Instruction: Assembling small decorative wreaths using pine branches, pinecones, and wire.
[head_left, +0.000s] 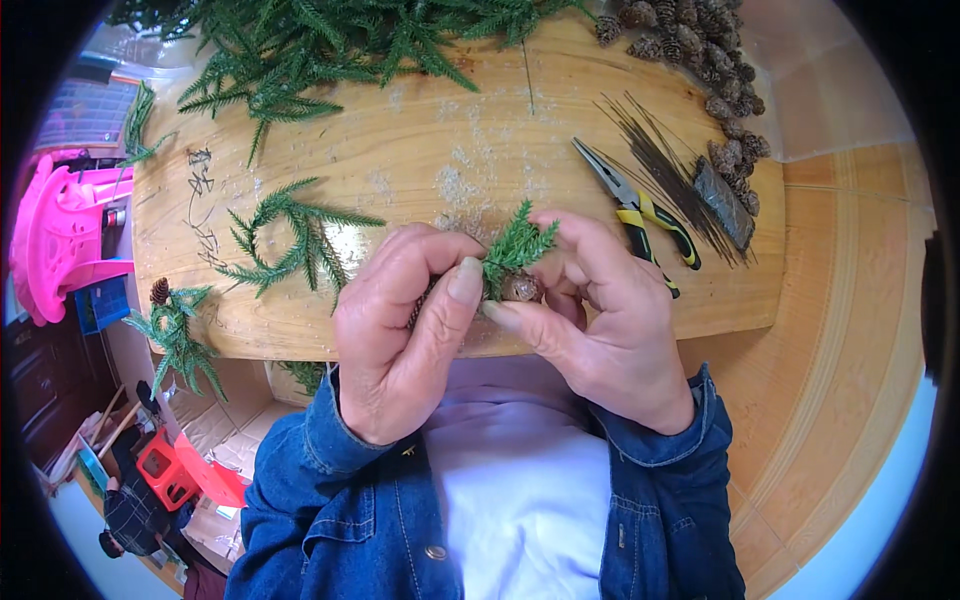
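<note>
Just above the table's near edge, my left hand (400, 320) pinches the base of a short green artificial pine sprig (518, 245) between thumb and bent fingers. My right hand (615, 325) closes in from the other side, its thumb and fingers around a small brown pine cone (522, 289) just below the sprig. Both thumb tips nearly meet there. A bit of brown, scaly material peeps out beneath my left thumb, mostly hidden. Whether sprig and cone are joined is covered by my fingers.
Needle-nose pliers (637, 205) and a wrapped bundle of thin dark wires (665, 170) lie right. Pine cones (700, 50) line the far right edge; green branches (330, 50) heap up at the back. A loose branch (295, 235) and a finished-looking sprig with cone (178, 325) lie left.
</note>
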